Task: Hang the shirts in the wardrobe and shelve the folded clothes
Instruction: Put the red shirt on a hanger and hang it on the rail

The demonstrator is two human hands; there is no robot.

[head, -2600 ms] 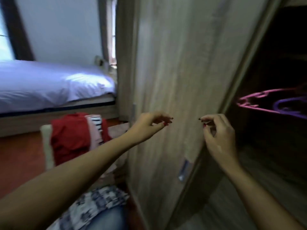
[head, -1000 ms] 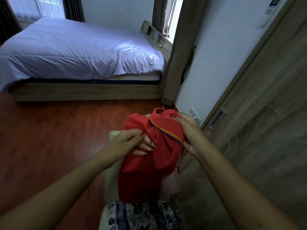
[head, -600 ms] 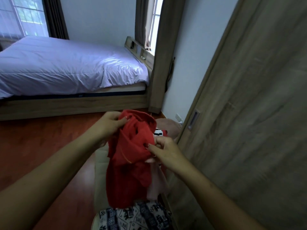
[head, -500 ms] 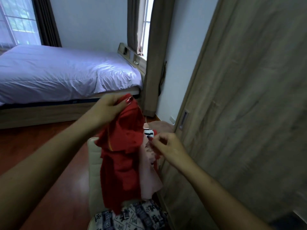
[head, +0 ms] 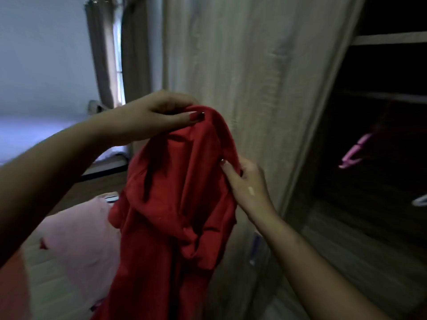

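Note:
A red shirt (head: 171, 204) hangs crumpled in front of me, lifted off the pile. My left hand (head: 152, 118) pinches its top edge between thumb and fingers. My right hand (head: 245, 181) grips the cloth at the shirt's right side, lower down. Behind them stands the wooden wardrobe door (head: 254, 77). To the right the wardrobe (head: 381, 135) is open and dark, with a pink hanger (head: 353, 151) and a pale hanger (head: 420, 200) inside. A pink garment (head: 78, 229) lies on the pile at the lower left.
A shelf board (head: 390, 39) crosses the top of the open wardrobe. The bed (head: 34, 132) lies at the far left under a curtained window (head: 115, 54). Wooden floor shows between the bed and the clothes pile.
The view has swung right toward the open wardrobe. Both hands have raised the red shirt off the pile; my left hand is now at its top, and my right hand has taken hold of its side.

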